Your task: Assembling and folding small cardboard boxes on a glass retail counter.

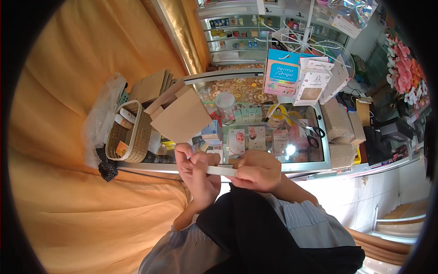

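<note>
In front of my body, at the near edge of the glass counter, both hands hold a narrow white strip (222, 171), possibly the edge of a thin box or folded paper. My left hand (199, 172) pinches its left end between thumb and fingers. At the right end, my right hand (259, 171) is closed with the thumb on top. Just beyond my left hand stands an open brown cardboard box (181, 114), its flaps raised. A pair of black-handled scissors (312, 136) lies on the glass beyond my right hand, to the right.
A beige woven basket (144, 139) with white bottles stands at the left of the glass counter (321, 157). A clear round jar (225, 106) is near the middle. Hanging packets (315, 82) on a wire rack rise at the right, by bubble-wrapped parcels (336, 121). An orange curtain (68, 137) hangs left.
</note>
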Action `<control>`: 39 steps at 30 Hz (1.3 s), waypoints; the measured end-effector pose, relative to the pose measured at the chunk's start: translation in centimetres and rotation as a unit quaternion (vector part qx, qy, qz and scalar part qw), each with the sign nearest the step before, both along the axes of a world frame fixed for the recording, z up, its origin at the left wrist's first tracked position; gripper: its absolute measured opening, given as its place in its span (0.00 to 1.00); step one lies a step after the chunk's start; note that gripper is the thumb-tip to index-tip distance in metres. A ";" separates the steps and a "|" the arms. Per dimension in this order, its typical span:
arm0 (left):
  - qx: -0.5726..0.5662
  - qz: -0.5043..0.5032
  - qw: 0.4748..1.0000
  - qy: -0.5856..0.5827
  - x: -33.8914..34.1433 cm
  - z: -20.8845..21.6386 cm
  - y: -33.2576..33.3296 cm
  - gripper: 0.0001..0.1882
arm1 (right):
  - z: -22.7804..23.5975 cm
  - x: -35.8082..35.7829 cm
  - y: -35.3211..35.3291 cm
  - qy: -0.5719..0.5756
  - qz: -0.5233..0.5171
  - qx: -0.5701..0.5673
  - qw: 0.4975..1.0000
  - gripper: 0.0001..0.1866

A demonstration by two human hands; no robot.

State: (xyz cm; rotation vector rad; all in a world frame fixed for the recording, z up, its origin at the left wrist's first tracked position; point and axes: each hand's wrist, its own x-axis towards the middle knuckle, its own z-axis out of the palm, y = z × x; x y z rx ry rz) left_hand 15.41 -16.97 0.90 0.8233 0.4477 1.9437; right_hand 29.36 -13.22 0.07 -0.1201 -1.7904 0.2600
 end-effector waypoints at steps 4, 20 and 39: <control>-0.054 -0.048 0.993 -0.089 0.3 0.3 -0.3 0.10 | -0.3 -0.6 -0.3 0.040 -0.038 -0.010 0.998 0.16; 0.312 0.025 0.855 0.414 -3.6 0.7 1.0 0.07 | 0.7 -0.7 0.7 0.002 0.145 -0.007 0.989 0.15; 0.396 0.021 0.852 0.342 -2.6 0.3 2.1 0.07 | 0.5 -0.1 0.8 0.002 0.188 0.000 0.982 0.15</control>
